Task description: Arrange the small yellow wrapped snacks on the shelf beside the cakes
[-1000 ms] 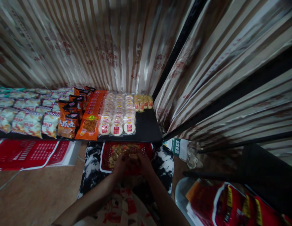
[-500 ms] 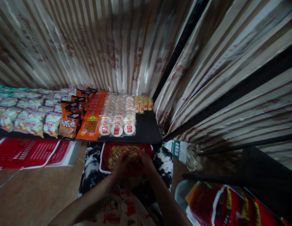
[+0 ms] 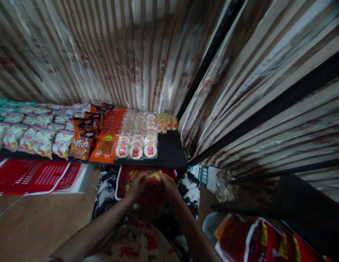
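Note:
Over a red plastic basket on my lap, both of my hands are close together. My left hand and my right hand have their fingers closed around a small yellow wrapped snack with a red label. Several yellowish wrapped snacks lie in the basket beside my left hand. Dim light hides the finger details. Similar yellow packs stand at the right back of the black shelf, next to rows of round white packaged cakes.
Left along the shelf are an orange packet, orange-black bags and rows of white snack bags. A red basket sits on the floor at left. Red packages are at lower right. Black posts and striped curtains surround the shelf.
The yellow snack between my hands now shows more plainly, tilted with its red label visible. My hands stay over the basket. The view has shifted slightly.

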Demonstrator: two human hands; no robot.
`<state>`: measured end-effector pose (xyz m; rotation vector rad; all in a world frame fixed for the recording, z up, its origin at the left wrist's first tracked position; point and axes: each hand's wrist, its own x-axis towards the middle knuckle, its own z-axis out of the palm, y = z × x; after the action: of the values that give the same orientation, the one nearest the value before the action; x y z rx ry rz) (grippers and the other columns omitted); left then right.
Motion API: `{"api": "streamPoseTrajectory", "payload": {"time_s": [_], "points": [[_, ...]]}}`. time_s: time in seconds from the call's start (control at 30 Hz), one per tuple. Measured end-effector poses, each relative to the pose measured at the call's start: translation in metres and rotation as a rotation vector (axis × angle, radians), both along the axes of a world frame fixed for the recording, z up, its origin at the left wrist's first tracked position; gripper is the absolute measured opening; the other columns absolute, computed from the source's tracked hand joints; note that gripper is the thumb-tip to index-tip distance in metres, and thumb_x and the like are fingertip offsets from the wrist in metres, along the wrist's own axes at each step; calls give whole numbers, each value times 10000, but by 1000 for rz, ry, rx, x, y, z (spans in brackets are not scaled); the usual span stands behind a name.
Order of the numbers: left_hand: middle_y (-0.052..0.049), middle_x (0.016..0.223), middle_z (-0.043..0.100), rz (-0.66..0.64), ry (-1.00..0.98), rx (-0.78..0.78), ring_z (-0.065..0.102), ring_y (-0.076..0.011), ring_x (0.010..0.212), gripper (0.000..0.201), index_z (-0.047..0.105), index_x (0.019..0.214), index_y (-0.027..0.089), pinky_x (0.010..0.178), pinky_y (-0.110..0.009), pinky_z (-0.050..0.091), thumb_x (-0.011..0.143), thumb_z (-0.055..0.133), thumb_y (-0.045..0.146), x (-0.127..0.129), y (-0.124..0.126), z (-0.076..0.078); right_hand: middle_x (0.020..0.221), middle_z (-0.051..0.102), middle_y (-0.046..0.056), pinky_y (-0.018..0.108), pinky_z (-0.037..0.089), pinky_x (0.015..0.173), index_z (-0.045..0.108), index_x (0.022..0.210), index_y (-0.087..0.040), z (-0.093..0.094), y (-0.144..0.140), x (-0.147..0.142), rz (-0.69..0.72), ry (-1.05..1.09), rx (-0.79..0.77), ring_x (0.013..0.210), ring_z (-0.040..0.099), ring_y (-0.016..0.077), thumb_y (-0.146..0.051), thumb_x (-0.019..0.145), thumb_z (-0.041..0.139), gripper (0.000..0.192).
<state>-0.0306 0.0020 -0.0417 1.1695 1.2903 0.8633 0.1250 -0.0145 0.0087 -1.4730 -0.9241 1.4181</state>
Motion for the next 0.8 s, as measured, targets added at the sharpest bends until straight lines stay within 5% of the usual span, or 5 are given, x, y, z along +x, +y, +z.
{"api": "streamPoseTrajectory", "payload": {"time_s": [0.2, 0.43, 0.6, 0.8], "points": [[-32, 793, 657, 52, -99, -78, 605, -173, 739, 314, 596, 940, 161, 678, -267, 467, 690, 602, 351, 0, 7, 15, 616, 603, 1, 239, 406, 498, 608, 737, -189, 3, 1, 5, -10, -13, -47, 555, 549, 152, -577, 732, 555, 392], [6, 750, 622, 72, -190, -142, 595, -139, 712, 372, 596, 971, 169, 664, -239, 456, 655, 672, 352, 3, 18, 32, 943, 666, 65, 251, 469, 519, 640, 989, -188, -16, 3, 10, -127, 40, -42, 687, 615, 179, -504, 725, 566, 418], [-12, 793, 644, 74, -381, -199, 622, -151, 751, 514, 557, 1013, 165, 702, -259, 468, 590, 752, 384, 8, 20, 53, 1035, 657, 83, 292, 531, 629, 640, 1012, -192, -26, 2, 11, -145, -155, 124, 873, 635, 214, -482, 809, 446, 404], [-32, 849, 656, 69, -464, -194, 627, -150, 743, 565, 529, 1031, 157, 702, -268, 475, 570, 767, 380, 23, 22, 57, 1031, 642, 83, 360, 533, 774, 668, 950, -201, -35, 4, 14, -145, -323, 256, 949, 612, 246, -418, 671, 644, 355]]}}
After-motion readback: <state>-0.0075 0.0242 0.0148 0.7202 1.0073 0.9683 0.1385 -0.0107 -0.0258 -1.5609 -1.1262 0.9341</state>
